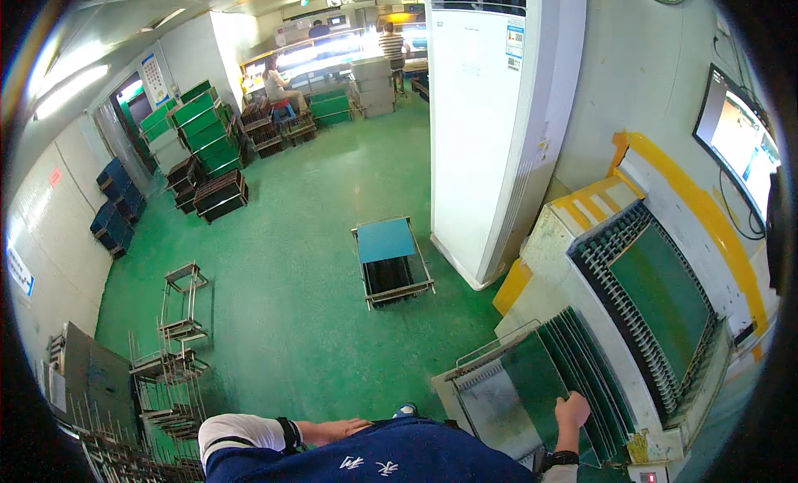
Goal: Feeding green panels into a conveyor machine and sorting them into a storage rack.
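My right hand (pixel 572 408) is at the lower right, its fingers curled together over the edges of several thin green panels (pixel 590 375). These panels stand fanned side by side in a metal rack (pixel 496 408). What the curled fingers pinch, if anything, is hidden by the hand itself. Against the front of my body, my left hand (pixel 337 431) rests flat with its fingers stretched out and holds nothing. Just right of the rack, another green panel (pixel 665 288) lies on the rollers (pixel 652 367) of a white machine (pixel 540 258).
A wire rack with a blue sheet (pixel 385 240) stands on the floor ahead, beside a tall white cabinet (pixel 474 134). Metal frames (pixel 179 342) stand at left. Green crates (pixel 208 130) are stacked farther back. A screen (pixel 736 142) hangs at right. People sit and stand at far lit benches.
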{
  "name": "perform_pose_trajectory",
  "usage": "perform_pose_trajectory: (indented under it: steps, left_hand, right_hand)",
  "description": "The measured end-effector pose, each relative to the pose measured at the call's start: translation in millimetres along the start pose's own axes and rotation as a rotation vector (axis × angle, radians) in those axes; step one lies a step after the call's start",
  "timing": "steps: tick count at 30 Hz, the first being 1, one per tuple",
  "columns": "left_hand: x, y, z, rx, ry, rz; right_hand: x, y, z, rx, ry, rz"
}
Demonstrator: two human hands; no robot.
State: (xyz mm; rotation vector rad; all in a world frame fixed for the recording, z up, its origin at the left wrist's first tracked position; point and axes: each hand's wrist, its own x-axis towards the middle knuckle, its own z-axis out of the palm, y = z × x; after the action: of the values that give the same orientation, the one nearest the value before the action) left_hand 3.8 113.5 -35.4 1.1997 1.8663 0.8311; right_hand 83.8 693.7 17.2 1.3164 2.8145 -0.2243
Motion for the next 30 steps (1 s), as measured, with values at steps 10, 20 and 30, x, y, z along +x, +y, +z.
perform_pose_trajectory:
  steps: [10, 20, 30]
  left_hand:
    - [-11.0, 11.6, 3.1, -0.352, -0.037, -0.356]
    - [-21.1, 18.7, -4.3, -0.155, -0.067, -0.133]
    - [-20.8, -1.6, 6.5, -0.239, -0.072, -0.167]
  right_hand:
    - [-7.0, -9.7, -13.1, 0.005, -0.014, 0.013]
    - [-3.8, 0.7, 5.1, 0.012, 0.078, -0.040]
    - [-0.8, -0.2, 5.6, -0.039, 0.002, 0.017]
